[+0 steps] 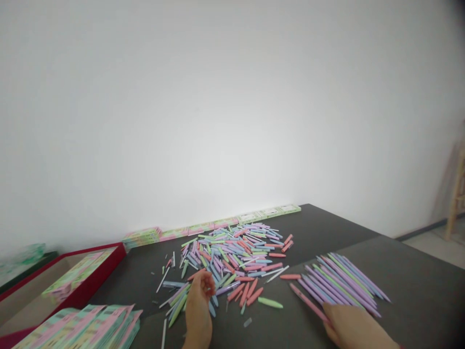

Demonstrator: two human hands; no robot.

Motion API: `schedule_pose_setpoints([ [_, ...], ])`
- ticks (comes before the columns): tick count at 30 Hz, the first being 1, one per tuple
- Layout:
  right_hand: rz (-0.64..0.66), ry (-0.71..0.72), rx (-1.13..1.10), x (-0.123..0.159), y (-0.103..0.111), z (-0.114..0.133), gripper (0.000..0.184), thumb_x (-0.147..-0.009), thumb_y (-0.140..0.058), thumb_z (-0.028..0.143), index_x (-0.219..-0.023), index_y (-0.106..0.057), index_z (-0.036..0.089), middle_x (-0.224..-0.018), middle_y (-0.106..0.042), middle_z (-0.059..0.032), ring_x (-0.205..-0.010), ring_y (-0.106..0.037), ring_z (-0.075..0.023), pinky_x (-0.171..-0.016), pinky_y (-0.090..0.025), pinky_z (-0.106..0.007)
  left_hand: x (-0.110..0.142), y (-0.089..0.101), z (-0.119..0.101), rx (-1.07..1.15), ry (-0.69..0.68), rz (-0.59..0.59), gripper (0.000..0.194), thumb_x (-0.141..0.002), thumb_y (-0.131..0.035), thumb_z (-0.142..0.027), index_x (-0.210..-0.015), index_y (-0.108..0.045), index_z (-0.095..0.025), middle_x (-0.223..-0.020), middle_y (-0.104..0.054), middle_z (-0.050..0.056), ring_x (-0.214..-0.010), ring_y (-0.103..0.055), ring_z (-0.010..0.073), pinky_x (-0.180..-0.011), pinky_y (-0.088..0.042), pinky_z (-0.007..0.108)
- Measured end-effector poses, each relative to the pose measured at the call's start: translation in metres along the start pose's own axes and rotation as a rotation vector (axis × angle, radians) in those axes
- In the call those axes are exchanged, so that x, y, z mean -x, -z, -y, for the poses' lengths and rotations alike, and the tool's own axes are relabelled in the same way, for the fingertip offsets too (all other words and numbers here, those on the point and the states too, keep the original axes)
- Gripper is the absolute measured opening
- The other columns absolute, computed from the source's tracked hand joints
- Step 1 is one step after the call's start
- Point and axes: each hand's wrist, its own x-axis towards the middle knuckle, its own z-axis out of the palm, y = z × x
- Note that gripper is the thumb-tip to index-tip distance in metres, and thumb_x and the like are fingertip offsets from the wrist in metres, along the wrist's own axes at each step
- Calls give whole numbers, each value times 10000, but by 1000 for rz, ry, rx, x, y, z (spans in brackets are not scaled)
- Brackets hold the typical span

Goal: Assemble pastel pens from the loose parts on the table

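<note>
I see a slim pinkish-coral pen [307, 301] low in the right part of the frame, slanting from upper left down to the right hand [350, 325]. Its barrel looks smooth and evenly coloured, with a narrow tip at the upper end; the fingers cover the lower end. I make out those fingers closed around it, though most of them are hidden behind the back of the hand.

Just beside it I have a row of pens [341, 283], long and slender, in lilac, pale blue, light green and pink, lying roughly parallel and slanting down to the right.

Near the bottom centre, the left hand [199, 308] is at the near edge of a loose pile of pen parts [236, 252]: short coral, green, blue and lilac pieces among thin white sticks. Its fingers are loosely curled, partly open; I cannot tell whether they have hold of anything.

A light green piece [271, 303] lies apart to the right of the pile, on the dark table [319, 228]. At lower left I see printed packets [98, 327] stacked overlapping, next to a red-rimmed box [118, 252].
</note>
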Motion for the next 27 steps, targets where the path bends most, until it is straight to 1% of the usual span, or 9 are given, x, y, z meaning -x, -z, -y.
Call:
schedule_pose_setpoints([
  [4, -65, -50, 111, -6, 5, -9, 231, -837, -475, 121, -911, -693, 109, -814, -721, -208, -782, -688, -355, -645, -470, -398, 2, 3, 1, -112, -74, 64, 257, -752, -494, -445, -680, -550, -205, -580, -499, -44, -531, -461, 133, -522, -385, 236],
  [7, -155, -13, 158, -14, 14, 4, 249, -801, -506, 59, -986, -669, 100, -915, -698, -221, -867, -666, -355, -689, -487, -412, 7, 6, 3, -264, -151, 158, 296, -840, -414, -411, -641, -511, -215, -552, -444, -54, -506, -410, 133, -519, -333, 240],
  [10, -189, 193, 27, -18, 13, 35, 335, -755, -568, 45, -1068, -629, 150, -1081, -662, -179, -996, -626, -325, -802, -485, -406, 18, 6, 5, -450, -220, 320, 278, -862, -439, -330, -615, -502, -218, -547, -428, -53, -524, -409, 143, -537, -296, 249],
  [12, -136, 298, -65, -20, 7, 62, 289, -736, -606, 94, -1011, -631, 179, -1068, -663, -122, -970, -634, -295, -800, -497, -374, 27, 4, 7, -573, -262, 446, 236, -845, -486, -272, -617, -514, -218, -568, -461, -45, -563, -440, 152, -562, -284, 257],
  [14, -91, 332, -71, -23, -1, 88, 345, -707, -641, 117, -1047, -618, 174, -1077, -653, -112, -948, -638, -297, -751, -518, -356, 35, 4, 10, -685, -300, 555, 192, -812, -520, -206, -620, -526, -218, -582, -495, -38, -575, -450, 153, -574, -264, 264],
  [17, -76, 331, -30, -33, -8, 113, 297, -779, -517, 39, -1027, -629, 158, -1034, -664, -112, -902, -652, -282, -696, -527, -346, 39, 6, 15, -809, -345, 660, 161, -735, -515, -89, -646, -537, -221, -584, -502, -44, -554, -434, 143, -575, -244, 267],
  [21, -125, 373, -92, -50, -9, 118, 347, -818, -425, -6, -1061, -613, 155, -1011, -664, -108, -924, -644, -258, -743, -515, -344, 36, 10, 19, -957, -364, 721, 203, -668, -485, -40, -735, -538, -225, -629, -514, -42, -571, -451, 144, -577, -257, 257],
  [24, -139, 366, -145, -58, -10, 112, 309, -807, -468, 20, -1045, -616, 150, -1009, -660, -114, -954, -629, -270, -764, -500, -352, 34, 11, 22, -1145, -364, 806, 180, -645, -552, -100, -768, -534, -230, -661, -522, -39, -587, -464, 150, -557, -258, 247],
  [27, -160, 405, -231, -64, -12, 103, 277, -798, -528, 74, -1046, -611, 165, -1040, -654, -106, -974, -620, -261, -812, -471, -340, 33, 9, 26, -1220, -344, 877, 206, -608, -619, -138, -768, -536, -237, -694, -540, -35, -614, -484, 156, -558, -271, 240],
])
